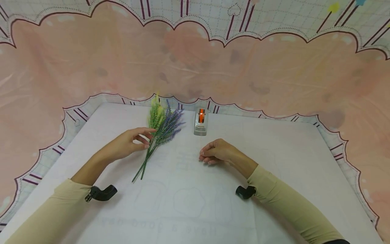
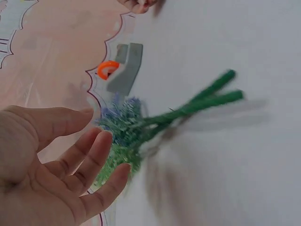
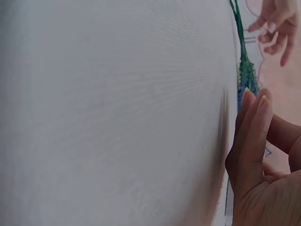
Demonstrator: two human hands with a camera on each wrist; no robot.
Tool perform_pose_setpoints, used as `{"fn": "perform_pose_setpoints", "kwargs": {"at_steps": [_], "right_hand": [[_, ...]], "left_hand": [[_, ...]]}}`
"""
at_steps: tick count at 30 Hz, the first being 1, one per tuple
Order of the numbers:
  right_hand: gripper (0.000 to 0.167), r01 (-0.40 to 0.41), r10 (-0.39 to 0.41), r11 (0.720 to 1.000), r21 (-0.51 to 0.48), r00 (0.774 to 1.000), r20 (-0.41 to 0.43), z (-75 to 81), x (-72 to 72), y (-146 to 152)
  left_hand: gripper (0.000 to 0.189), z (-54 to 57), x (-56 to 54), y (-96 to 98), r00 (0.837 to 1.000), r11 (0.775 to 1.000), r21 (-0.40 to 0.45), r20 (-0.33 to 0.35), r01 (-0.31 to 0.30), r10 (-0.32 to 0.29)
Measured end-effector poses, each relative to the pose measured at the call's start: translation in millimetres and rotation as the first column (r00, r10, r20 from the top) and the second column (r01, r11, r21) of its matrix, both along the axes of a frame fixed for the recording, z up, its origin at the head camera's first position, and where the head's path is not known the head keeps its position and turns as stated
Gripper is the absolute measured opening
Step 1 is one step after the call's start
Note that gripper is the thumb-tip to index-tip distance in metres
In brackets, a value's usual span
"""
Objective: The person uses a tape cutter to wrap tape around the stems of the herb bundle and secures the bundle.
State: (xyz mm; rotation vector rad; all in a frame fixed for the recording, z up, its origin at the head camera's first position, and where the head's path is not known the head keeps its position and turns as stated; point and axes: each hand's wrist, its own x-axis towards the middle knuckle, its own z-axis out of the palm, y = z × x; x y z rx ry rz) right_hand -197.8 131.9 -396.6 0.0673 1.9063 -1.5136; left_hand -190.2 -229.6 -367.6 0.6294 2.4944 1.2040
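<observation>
Two artificial flower sprigs lie crossed on the white tabletop: a purple lavender sprig and a yellow-green sprig, their green stems pointing toward the front. My left hand hovers by the upper stems on their left side, fingers spread and relaxed. In the left wrist view a gap shows between this hand and the sprigs, with nothing held. To the right of the flowers my right hand floats low over the table, fingers loosely bent and holding nothing; the right wrist view shows its fingers empty.
Behind and between the hands stands a grey tape dispenser with an orange core. The white table sheet has faint print showing through. A pink patterned cloth borders the table at the back and sides.
</observation>
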Motion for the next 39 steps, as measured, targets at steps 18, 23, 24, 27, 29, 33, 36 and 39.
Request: {"fn": "perform_pose_setpoints", "kwargs": {"at_steps": [18,23,24,27,29,33,36,39], "right_hand": [[0.020,-0.006,0.006,1.000,0.009,1.000,-0.012,-2.5,0.5,1.1],[0.018,-0.010,0.010,1.000,0.009,1.000,-0.007,-1.6,0.4,0.1],[0.018,-0.010,0.010,1.000,0.010,1.000,-0.007,-1.2,0.5,-0.1],[0.017,-0.013,0.013,1.000,0.012,1.000,-0.006,-0.1,0.7,-0.5],[0.017,-0.018,0.018,1.000,0.016,1.000,-0.006,0.9,0.7,-0.8],[0.020,-0.033,0.033,0.999,0.024,0.999,-0.011,1.3,-0.6,-1.1],[0.020,-0.037,0.037,0.999,0.032,0.999,-0.010,2.0,-0.8,-0.7],[0.021,-0.037,0.037,0.999,0.032,0.999,-0.005,2.3,-0.9,-0.6]], "left_hand": [[0.057,-25.7,35.6,-1.3,0.998,0.994,-0.102,0.051,0.029,-0.024],[0.052,-30.5,37.9,11.0,0.999,0.989,-0.145,0.044,-0.023,0.030],[0.050,-30.9,38.5,12.9,0.998,0.988,-0.149,0.043,-0.034,0.041],[0.049,-31.8,40.3,16.6,0.995,0.988,-0.142,0.063,-0.068,0.077],[0.051,-30.7,41.2,17.3,0.992,0.990,-0.115,0.085,-0.080,0.090],[0.062,-27.4,42.5,15.5,0.968,0.990,0.011,0.209,-0.144,0.138],[0.074,-25.6,43.5,12.6,0.927,0.964,0.144,0.338,-0.224,0.165],[0.081,-24.4,45.9,8.4,0.883,0.926,0.258,0.448,-0.277,0.139]]}}
